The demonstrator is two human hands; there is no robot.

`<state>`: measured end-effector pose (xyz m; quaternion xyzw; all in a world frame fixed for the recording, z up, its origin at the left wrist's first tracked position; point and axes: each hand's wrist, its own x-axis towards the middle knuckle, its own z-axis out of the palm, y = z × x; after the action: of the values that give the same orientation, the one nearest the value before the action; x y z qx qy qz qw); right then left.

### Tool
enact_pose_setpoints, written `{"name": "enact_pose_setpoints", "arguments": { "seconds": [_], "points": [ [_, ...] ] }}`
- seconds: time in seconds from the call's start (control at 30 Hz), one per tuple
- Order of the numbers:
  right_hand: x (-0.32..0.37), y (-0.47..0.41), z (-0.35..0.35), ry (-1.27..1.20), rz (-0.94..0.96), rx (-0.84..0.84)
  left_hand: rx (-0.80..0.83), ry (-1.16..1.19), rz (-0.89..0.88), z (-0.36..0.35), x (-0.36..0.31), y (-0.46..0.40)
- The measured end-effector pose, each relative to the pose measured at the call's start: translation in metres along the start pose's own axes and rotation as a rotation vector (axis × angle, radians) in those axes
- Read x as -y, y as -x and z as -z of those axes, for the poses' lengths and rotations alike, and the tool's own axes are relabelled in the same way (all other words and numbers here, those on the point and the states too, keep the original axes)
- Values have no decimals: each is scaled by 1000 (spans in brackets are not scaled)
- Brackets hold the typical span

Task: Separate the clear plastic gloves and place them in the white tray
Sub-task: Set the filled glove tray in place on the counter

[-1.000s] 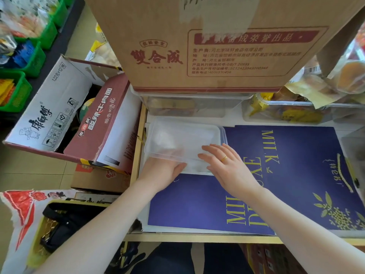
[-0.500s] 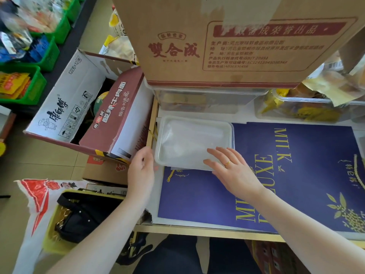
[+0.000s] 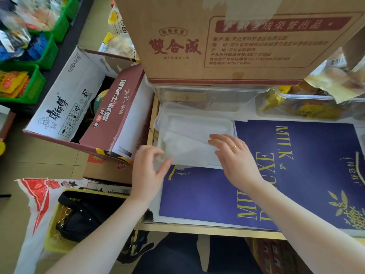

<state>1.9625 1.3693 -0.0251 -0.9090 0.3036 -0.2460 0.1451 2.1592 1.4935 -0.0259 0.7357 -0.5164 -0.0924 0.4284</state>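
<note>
Our left hand (image 3: pixel 147 167) pinching a clear glove's (image 3: pixel 187 147) corner at the white tray's (image 3: pixel 199 115) seven o'clock, our right hand (image 3: pixel 235 155) flat, fingers spread on the glove at four o'clock, tray on the worktop (image 3: pixel 197 227), blue folder (image 3: pixel 296 165) beside it

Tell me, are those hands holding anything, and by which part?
The left hand pinches the clear plastic glove by its near-left corner; the right hand presses its right end into the white tray.
</note>
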Motion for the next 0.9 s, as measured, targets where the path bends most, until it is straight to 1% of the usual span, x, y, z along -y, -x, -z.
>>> {"name": "enact_pose_setpoints", "arguments": {
  "seconds": [0.07, 0.1, 0.17, 0.23, 0.33, 0.43, 0.53, 0.6, 0.67, 0.73, 0.77, 0.8, 0.83, 0.87, 0.9],
  "points": [
    [-1, -6, 6, -56, -41, -20, 118, -152, -277, -8, 6, 1],
    [-2, -7, 7, -63, -47, -19, 174, -208, -356, -13, 8, 2],
    [-3, -7, 9, -63, -44, 7, 253, -299, -437, -22, 10, 2],
    [-5, -4, 10, -55, -36, 37, 281, -361, -466, -28, 7, 0],
    [-8, -1, 13, -48, -30, 49, 292, -351, -424, -31, 2, -9],
    [-9, 0, 15, -57, -31, 39, 323, -274, -402, -30, 7, -16],
    [-10, 0, 17, -70, -35, 33, 327, -221, -329, -27, 13, -23],
    [-10, 1, 17, -69, -36, 30, 285, -261, -311, -26, 16, -28],
    [-10, 4, 13, -60, -27, 31, 241, -322, -339, -28, 17, -35],
    [-9, 7, 9, -28, 3, 38, 243, -399, -323, -32, 20, -41],
    [-8, 9, 6, -5, 23, 46, 270, -428, -267, -34, 22, -41],
    [-7, 12, 3, 23, 46, 56, 342, -434, -175, -36, 25, -41],
    [-6, 15, 0, 52, 67, 65, 376, -441, -92, -37, 26, -41],
    [-6, 18, -3, 78, 79, 75, 397, -438, -48, -40, 29, -41],
    [-6, 21, -6, 95, 82, 84, 433, -449, -49, -41, 29, -42]
  ]
}}
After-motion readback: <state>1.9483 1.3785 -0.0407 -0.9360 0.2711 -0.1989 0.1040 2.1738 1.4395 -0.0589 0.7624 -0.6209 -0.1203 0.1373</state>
